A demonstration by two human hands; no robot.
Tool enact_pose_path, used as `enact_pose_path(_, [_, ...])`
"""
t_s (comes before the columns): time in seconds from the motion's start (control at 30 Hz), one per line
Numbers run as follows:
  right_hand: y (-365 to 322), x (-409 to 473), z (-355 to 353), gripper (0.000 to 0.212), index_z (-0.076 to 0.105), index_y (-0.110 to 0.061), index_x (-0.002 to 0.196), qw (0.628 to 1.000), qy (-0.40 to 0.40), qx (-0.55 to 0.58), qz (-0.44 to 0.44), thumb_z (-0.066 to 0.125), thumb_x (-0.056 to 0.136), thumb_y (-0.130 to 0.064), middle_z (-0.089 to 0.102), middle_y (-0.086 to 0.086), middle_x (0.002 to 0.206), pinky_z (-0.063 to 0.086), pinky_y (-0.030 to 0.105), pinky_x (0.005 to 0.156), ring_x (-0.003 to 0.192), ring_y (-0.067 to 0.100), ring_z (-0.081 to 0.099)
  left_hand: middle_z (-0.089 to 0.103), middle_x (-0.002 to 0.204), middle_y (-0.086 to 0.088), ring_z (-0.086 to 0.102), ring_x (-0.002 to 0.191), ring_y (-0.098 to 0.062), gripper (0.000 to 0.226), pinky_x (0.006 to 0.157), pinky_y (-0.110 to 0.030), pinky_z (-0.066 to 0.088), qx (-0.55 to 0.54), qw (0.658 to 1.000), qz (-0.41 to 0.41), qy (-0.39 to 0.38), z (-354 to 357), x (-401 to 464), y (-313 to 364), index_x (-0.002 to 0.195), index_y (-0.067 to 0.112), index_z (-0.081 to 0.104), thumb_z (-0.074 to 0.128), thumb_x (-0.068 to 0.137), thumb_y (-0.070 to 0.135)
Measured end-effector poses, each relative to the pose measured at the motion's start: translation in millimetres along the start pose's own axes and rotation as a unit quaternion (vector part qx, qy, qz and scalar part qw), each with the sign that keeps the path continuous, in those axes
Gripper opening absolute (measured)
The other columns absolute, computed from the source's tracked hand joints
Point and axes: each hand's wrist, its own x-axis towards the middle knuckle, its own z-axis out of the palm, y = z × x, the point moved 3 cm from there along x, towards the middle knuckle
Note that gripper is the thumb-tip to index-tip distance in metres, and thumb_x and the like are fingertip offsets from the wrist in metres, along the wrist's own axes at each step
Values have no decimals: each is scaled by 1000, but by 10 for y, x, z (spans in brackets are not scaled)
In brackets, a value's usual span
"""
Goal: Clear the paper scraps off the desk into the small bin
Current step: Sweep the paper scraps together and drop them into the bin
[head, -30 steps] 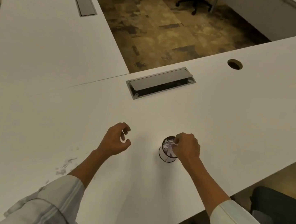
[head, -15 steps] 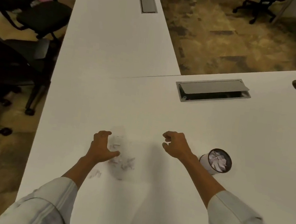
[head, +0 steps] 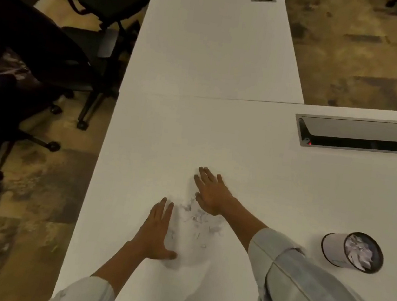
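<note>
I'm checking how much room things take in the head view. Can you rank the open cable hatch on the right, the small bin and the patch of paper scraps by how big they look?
1. cable hatch, clearly largest.
2. small bin and paper scraps: they look about alike, so I won't rank them.

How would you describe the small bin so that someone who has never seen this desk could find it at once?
Start at the white desk and find the grey cable hatch set into its top. Come towards the person from there, to the right of the right hand. The small bin is a pale round tub with a dark rim, the only container there, holding paper scraps.
</note>
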Motion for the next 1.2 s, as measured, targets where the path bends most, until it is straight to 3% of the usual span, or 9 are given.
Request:
enact_pose_path(0.07, [-125, 4, 99, 61, 18, -7, 151, 1000, 10, 13, -14, 30, 99, -36, 2, 16, 161, 11, 53, 119, 149, 30, -1, -28, 153, -13, -24, 142, -30, 133, 120, -46, -4, -14, 1000, 0, 14, 152, -20, 73, 146, 8, -17, 60, 60, 74])
enact_pose_path(0.2, [-357, -267, 422, 59, 40, -2, 142, 996, 59, 59, -27, 29, 96, -37, 28, 21, 154, 25, 52, 115, 143, 36, 24, -13, 154, -17, -9, 145, -37, 105, 116, -56, 14, -105, 992, -40, 55, 383, -59, 248, 148, 4, -1, 53, 71, 50])
enact_pose_path(0.43, [-359, -676, 612, 55, 44, -4, 140, 988, 123, 72, -64, 37, 96, -36, 40, 17, 150, 30, 43, 114, 138, 30, 37, -15, 157, -11, -15, 146, -25, 109, 120, -47, 7, -154, 985, 10, 81, 417, -46, 474, 149, 11, -5, 61, 66, 36])
enact_pose_path(0.53, [-61, -615, 404, 63, 33, -2, 147, 986, 142, 90, -2, 31, 97, -41, 28, 17, 155, 25, 47, 116, 144, 30, 26, -17, 157, -12, -18, 145, -27, 118, 119, -51, 0, -119, 990, 8, 77, 219, 41, 311, 148, 8, -11, 64, 62, 38])
enact_pose_path(0.7, [329, -304, 187, 70, 2, -3, 152, 995, 47, 68, 62, 23, 99, -44, -2, 13, 161, 10, 50, 120, 149, 24, -3, -27, 154, -10, -26, 142, -26, 131, 119, -50, -1, -44, 998, -30, 24, -61, 239, 54, 143, 5, -25, 70, 60, 44])
enact_pose_path(0.83, [134, -138, 214, 68, 5, -3, 152, 1000, 8, 25, 7, 25, 99, -41, -1, 16, 161, 9, 51, 120, 149, 26, -2, -29, 154, -10, -26, 142, -25, 132, 119, -49, -3, -9, 1000, 3, -27, -6, 375, 92, 142, 5, -26, 71, 63, 47])
enact_pose_path(1.03, [-295, -628, 633, 76, 13, -4, 152, 998, 25, 48, -30, 16, 88, -44, 7, 14, 161, 10, 50, 120, 149, 26, 1, -27, 154, -8, -27, 142, -23, 127, 119, -47, -6, -8, 998, 50, -36, 286, 169, 383, 146, 9, -19, 68, 63, 50])
enact_pose_path(1.13, [-372, -925, 761, 72, 17, -4, 152, 994, 59, 66, -56, 24, 90, -40, 12, 13, 160, 13, 52, 119, 149, 24, 5, -27, 154, -4, -26, 142, -18, 123, 120, -46, -2, -47, 995, 85, -22, 363, -27, 434, 147, 11, -18, 65, 64, 48])
enact_pose_path(1.2, [-300, -1061, 736, 72, 16, -5, 152, 988, 114, 101, -23, 30, 92, -41, 10, 10, 161, 15, 50, 119, 149, 20, 4, -26, 155, -4, -26, 142, -16, 121, 120, -46, -4, -73, 995, 60, 14, 347, -145, 372, 147, 12, -16, 63, 63, 49])
